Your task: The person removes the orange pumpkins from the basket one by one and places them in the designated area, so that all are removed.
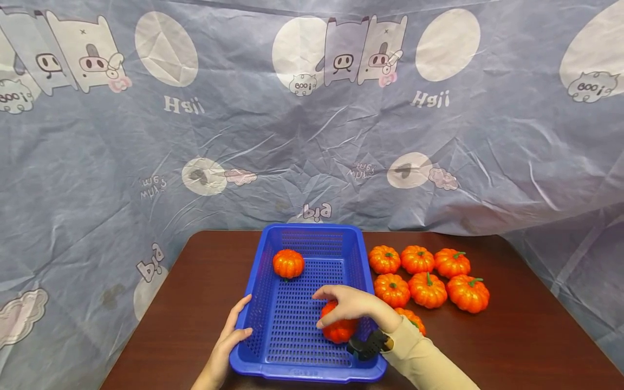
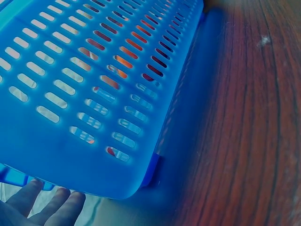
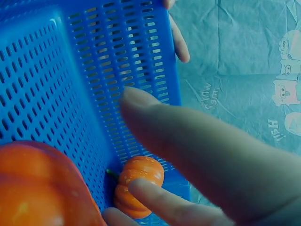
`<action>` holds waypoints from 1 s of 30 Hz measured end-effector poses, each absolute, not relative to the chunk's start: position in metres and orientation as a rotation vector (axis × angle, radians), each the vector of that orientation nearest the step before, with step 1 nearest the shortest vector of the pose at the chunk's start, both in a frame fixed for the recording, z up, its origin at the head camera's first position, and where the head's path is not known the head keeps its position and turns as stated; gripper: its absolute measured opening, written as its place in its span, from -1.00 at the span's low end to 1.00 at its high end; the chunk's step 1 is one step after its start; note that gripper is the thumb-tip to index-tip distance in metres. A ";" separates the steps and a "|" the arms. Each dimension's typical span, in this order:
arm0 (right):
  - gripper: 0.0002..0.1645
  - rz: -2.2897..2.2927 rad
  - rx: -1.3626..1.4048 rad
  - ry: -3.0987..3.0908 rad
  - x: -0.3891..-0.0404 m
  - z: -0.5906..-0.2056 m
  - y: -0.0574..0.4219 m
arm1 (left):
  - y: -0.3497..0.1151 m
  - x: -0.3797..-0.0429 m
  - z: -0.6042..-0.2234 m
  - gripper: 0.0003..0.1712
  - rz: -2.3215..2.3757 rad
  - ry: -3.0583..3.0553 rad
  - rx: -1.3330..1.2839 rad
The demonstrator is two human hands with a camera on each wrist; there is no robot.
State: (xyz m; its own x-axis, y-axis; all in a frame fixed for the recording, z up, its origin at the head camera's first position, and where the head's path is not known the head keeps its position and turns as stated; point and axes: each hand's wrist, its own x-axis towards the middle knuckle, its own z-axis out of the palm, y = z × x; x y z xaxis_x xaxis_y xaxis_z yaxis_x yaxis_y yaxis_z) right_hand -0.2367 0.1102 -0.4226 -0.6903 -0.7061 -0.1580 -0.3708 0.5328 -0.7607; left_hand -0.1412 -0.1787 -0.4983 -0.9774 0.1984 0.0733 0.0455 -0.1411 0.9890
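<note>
My left hand (image 1: 224, 344) holds the left rim of a blue plastic basket (image 1: 301, 371), thumb at the rim and fingertips (image 2: 60, 197) at its outer wall. Over the right front part of the basket, my right hand (image 1: 353, 304) has its thumb and fingers spread, above an orange toy pumpkin (image 1: 336, 331) on the basket floor. In the right wrist view this pumpkin (image 3: 42, 188) lies at the lower left, with the thumb (image 3: 178, 136) apart from it. Another pumpkin (image 1: 288, 264) lies tipped near the basket's back left, its green stem facing forward.
Several orange pumpkins (image 1: 428, 290) stand in rows right of the basket, on the dark brown table (image 1: 195, 292). One more pumpkin (image 1: 412, 320) is partly hidden behind the right forearm. A printed grey-blue cloth (image 1: 292, 141) hangs behind the table.
</note>
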 end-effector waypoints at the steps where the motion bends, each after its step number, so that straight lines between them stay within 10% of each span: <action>1: -0.28 -0.986 -0.878 2.319 -0.237 -0.423 0.110 | -0.179 -0.141 -0.498 -0.29 2.282 1.988 0.289; 30: -0.30 -1.388 -0.803 2.240 -0.229 -0.404 0.111 | -0.181 -0.142 -0.499 -0.28 2.295 1.932 0.349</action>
